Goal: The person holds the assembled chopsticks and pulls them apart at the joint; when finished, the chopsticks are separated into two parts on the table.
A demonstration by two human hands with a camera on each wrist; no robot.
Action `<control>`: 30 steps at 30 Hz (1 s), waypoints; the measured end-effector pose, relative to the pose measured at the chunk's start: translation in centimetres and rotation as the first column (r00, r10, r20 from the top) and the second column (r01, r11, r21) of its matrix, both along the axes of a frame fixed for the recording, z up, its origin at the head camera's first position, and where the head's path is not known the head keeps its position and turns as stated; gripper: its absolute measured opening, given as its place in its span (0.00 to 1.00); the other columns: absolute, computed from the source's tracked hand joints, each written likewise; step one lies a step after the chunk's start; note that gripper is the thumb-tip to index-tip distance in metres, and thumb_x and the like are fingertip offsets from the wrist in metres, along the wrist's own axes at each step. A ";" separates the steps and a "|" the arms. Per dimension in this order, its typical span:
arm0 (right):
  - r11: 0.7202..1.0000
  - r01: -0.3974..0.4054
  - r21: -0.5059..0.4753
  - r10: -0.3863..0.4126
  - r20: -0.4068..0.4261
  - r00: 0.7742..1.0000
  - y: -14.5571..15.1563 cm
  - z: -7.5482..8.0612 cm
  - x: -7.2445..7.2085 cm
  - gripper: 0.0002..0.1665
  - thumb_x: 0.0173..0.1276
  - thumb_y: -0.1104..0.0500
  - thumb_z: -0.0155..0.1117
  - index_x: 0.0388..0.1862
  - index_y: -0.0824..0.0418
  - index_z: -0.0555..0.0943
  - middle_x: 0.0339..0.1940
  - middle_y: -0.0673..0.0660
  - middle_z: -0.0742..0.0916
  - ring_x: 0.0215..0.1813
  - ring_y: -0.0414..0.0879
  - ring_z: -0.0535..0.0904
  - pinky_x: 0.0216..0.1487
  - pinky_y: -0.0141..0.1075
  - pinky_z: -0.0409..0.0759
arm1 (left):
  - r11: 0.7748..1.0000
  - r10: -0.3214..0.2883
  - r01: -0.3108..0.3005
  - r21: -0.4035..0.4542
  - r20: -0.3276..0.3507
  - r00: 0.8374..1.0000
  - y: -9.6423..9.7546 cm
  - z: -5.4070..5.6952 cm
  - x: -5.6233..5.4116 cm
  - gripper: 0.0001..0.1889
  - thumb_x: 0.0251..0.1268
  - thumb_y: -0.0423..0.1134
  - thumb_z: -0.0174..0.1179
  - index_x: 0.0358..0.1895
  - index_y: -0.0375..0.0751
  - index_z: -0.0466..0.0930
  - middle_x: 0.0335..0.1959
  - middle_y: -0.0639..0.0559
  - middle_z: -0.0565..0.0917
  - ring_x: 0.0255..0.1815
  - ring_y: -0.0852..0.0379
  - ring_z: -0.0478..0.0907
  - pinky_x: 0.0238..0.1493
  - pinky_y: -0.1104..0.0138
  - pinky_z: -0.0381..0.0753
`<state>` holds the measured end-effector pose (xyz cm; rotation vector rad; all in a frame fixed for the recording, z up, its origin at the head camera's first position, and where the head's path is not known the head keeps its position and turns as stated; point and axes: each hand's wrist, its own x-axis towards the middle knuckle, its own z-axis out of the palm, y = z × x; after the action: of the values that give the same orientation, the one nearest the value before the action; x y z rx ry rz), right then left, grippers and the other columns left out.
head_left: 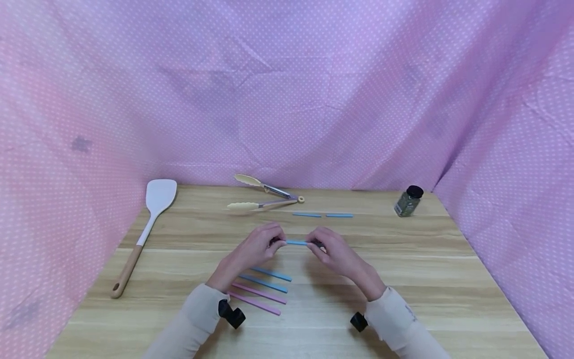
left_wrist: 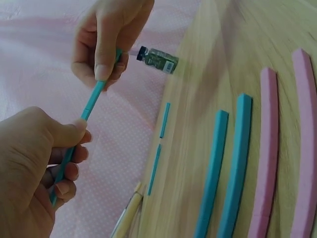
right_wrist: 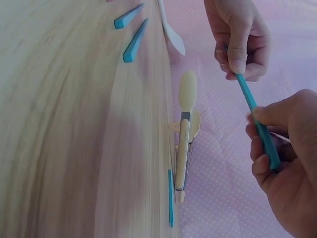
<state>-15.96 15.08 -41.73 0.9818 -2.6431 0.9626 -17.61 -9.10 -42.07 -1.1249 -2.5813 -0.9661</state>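
Note:
Both hands hold one slim blue stick (head_left: 296,243) level above the middle of the table. My left hand (head_left: 263,244) pinches its left end, thumb on top and fingers curled beneath. At the other end my right hand (head_left: 334,251) grips it the same way. A short blue length shows between the two thumbs, with a faint line across it (left_wrist: 89,105) in the left wrist view. Two short blue pieces (head_left: 339,215) lie end to end behind the hands. Near my left forearm lie two longer blue sticks (head_left: 269,285) and two pink sticks (head_left: 262,294), partly hidden by the arm.
Cream-tipped tongs (head_left: 280,203) lie spread at the table's back. A white turner (head_left: 152,209) with a wooden handle lies along the left side. At the back right stands a glass jar (head_left: 407,205) with a black lid. Pink dotted cloth (head_left: 287,99) surrounds the wooden table (head_left: 426,279).

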 end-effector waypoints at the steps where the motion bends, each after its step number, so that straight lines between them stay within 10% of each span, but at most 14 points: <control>1: 1.000 -0.005 0.007 0.005 -0.016 1.000 -0.1 0.0 0.0 0.05 0.69 0.59 0.61 0.42 0.56 0.82 0.37 0.47 0.82 0.38 0.37 0.75 0.40 0.31 0.79 | 1.000 -0.002 0.003 -0.008 0.005 1.000 0.0 0.1 0.0 0.02 0.66 0.36 0.59 0.34 0.44 0.79 0.32 0.59 0.76 0.30 0.66 0.69 0.30 0.75 0.73; 30: 0.998 0.010 -0.065 -0.014 -0.075 0.997 0.2 -0.7 0.0 0.03 0.70 0.59 0.59 0.35 0.56 0.78 0.31 0.43 0.78 0.35 0.36 0.69 0.34 0.28 0.73 | 0.998 -0.019 0.026 0.063 -0.112 0.994 1.0 -0.1 0.1 0.03 0.64 0.33 0.61 0.31 0.42 0.80 0.27 0.59 0.77 0.28 0.66 0.69 0.31 0.73 0.72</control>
<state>-15.96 15.27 -42.42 0.9672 -2.5373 0.9812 -17.53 -8.14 -42.18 -1.1589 -2.4376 -0.9549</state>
